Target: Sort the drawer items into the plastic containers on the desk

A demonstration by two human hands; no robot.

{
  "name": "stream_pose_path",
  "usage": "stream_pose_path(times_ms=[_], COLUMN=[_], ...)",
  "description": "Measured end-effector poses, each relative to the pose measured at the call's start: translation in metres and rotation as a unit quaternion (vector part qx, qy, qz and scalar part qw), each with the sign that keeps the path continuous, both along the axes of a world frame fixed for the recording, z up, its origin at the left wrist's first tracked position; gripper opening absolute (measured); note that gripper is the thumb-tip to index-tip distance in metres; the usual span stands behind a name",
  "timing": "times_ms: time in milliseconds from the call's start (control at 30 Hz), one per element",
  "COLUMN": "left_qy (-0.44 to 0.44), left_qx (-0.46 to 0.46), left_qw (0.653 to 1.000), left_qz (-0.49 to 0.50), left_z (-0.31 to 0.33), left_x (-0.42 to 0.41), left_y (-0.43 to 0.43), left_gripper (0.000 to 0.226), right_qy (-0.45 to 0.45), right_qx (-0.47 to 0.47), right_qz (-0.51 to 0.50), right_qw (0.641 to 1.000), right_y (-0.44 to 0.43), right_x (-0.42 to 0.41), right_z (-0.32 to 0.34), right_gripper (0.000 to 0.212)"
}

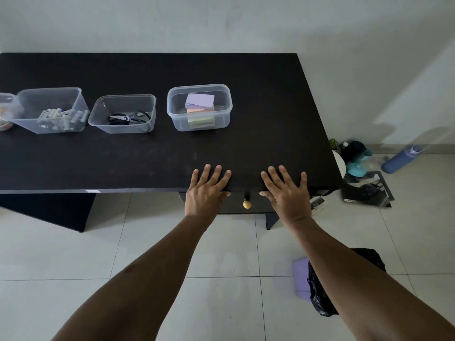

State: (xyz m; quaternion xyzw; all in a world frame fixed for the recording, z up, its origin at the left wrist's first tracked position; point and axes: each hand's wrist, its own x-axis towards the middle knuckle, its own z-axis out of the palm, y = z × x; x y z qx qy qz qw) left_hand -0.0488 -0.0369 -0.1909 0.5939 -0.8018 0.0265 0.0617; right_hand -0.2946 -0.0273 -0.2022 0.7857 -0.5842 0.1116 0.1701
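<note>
My left hand (pixel 206 190) and my right hand (pixel 286 191) lie flat with fingers spread on the front edge of the black desk (pixel 147 158), either side of the shut drawer (pixel 256 205) with its brass knob (pixel 247 204). Neither hand holds anything. Three clear plastic containers stand in a row further back: one with stacked sticky notes (pixel 199 107), one with black scissors (pixel 123 113), one with small white cylinders (pixel 53 110). A further container (pixel 6 112) is cut off at the left edge.
On the tiled floor to the right of the desk lie a blue bottle (pixel 400 159), teal and black items (pixel 355 156) and a dark tray (pixel 366 190). A black plastic bag (pixel 322 294) and a purple sheet (pixel 301 279) lie under my right forearm.
</note>
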Motion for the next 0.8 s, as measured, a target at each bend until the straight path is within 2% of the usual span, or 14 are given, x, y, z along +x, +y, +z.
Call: stream_pose_path(times_ms=[467,567,700,800], left_qy=[0.022,0.030,-0.001,0.018], left_qx=[0.034,0.043,0.092,0.148], left_qw=[0.999,0.999,0.996,0.989], left_qz=[0.006,0.000,-0.019,-0.006], left_z=[0.004,0.006,0.009,0.027], left_x=[-0.003,-0.001,0.005,0.003], left_y=[0.001,0.000,0.008,0.012], left_gripper=[0.062,0.064,0.082,0.098], right_qy=[-0.015,-0.033,-0.059,-0.074], right_qx=[0.013,0.029,0.087,0.178], right_qz=[-0.017,-0.022,-0.039,-0.054], right_qw=[1.000,0.999,0.994,0.980], right_y=[0.004,0.004,0.015,0.014], right_x=[0.005,0.006,0.012,0.014], right_z=[0.004,0.007,0.006,0.020], right_gripper=[0.047,0.053,0.063,0.078])
